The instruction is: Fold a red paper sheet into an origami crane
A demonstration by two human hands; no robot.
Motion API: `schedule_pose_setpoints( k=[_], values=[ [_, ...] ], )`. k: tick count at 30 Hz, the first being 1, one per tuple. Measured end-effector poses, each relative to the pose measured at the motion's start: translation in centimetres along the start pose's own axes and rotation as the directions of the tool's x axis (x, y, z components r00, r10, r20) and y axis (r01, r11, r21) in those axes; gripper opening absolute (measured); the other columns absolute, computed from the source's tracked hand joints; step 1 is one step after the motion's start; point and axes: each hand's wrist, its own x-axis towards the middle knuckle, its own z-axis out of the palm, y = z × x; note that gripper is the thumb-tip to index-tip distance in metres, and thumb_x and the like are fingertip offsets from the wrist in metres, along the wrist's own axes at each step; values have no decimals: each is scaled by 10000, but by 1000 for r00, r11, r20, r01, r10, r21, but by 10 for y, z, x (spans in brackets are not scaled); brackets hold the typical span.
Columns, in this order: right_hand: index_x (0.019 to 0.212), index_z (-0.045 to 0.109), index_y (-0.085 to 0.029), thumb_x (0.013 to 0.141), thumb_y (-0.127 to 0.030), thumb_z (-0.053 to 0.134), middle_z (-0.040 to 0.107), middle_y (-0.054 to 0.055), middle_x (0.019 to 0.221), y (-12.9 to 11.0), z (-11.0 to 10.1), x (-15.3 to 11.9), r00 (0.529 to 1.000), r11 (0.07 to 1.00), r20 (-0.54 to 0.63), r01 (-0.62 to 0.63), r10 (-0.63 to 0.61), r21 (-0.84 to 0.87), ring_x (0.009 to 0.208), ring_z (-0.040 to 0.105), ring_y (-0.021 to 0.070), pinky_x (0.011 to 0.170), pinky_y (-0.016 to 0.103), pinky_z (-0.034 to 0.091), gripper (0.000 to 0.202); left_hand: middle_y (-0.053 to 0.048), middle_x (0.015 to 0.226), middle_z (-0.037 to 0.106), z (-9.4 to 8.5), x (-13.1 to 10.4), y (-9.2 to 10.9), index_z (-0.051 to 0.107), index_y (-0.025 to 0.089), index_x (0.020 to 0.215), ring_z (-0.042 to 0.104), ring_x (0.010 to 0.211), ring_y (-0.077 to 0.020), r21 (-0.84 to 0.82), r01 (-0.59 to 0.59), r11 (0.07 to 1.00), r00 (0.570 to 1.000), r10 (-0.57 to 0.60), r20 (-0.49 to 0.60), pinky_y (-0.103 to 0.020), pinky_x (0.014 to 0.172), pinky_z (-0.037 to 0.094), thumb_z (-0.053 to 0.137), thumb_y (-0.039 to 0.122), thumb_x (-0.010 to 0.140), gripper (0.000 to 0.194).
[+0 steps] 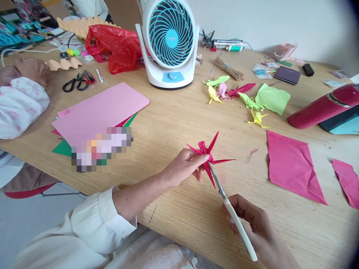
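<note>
Between thumb and fingers, my left hand point(190, 164) pinches a folded dark pink paper figure point(206, 150) with several thin pointed arms. My right hand point(254, 220) grips a pair of scissors point(234, 216) with white handles. Their metal blades point up and left, and the tips meet the figure near its centre, beside my left thumb. Whether the blades are parted around the paper I cannot tell. To the right lies a creased pink paper sheet point(291, 164), with a smaller pink piece point(347, 181) beyond it.
Folded paper figures point(214, 94) and a green sheet point(272, 98) lie beyond my hands. A fan point(171, 41) stands at the back, a red bottle point(322, 106) lies right. Pink sheets point(103, 108) and black-handled scissors point(75, 83) are left, near another person's hand point(33, 71).
</note>
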Motion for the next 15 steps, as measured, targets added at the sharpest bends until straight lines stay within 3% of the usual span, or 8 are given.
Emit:
schedule_pose_setpoints(
  k=[7, 15],
  values=[
    [797, 566, -200, 901, -571, 566, 440, -23, 702, 5, 1, 0, 1000, 1000, -22, 16, -16, 0, 671, 399, 145, 588, 263, 326, 386, 23, 620, 548, 1, 0, 0, 635, 125, 728, 504, 546, -76, -77, 15, 997, 1000, -15, 4, -193, 440, 504, 763, 522, 757, 418],
    [795, 591, -201, 928, -554, 527, 523, -4, 711, -2, 3, -3, 997, 993, -43, 57, -62, -106, 677, 457, 154, 595, 256, 384, 382, 27, 582, 543, 1, 0, 1, 628, 127, 708, 497, 498, -72, -45, -8, 999, 999, 6, -53, -196, 440, 489, 731, 505, 781, 398]
  ],
)
